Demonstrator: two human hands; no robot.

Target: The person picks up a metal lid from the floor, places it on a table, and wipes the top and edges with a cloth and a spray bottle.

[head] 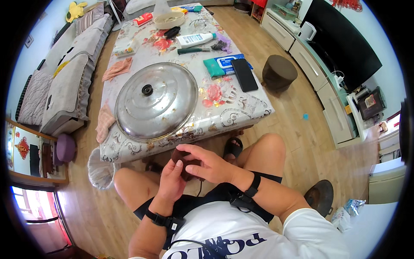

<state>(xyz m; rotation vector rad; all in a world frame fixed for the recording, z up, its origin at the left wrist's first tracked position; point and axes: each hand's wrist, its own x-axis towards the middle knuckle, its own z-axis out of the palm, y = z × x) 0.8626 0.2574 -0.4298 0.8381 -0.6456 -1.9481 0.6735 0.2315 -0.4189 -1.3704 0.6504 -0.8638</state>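
In front of my lap, my left hand (172, 179) holds a dark brown pad (178, 156), its thumb pressed on the near face. My right hand (212, 163) grips the same pad from the other side, index finger at its upper corner and thumb lower down. The pad looks folded or bent; its material is unclear, and my fingers hide much of it. Just beyond, on the table, lies a large round metal pot lid (168, 97) with a black knob (147, 90). Both wrists wear black straps.
The table (245, 113) has a floral cover. On it are a wipes packet (215, 66), a phone (245, 75), a white bottle (194, 40), a green-handled tool (190, 50), pink cloths (118, 69) and a bowl (168, 20). A lined bin (102, 171), brown stool (279, 73) and wok (319, 197) stand around.
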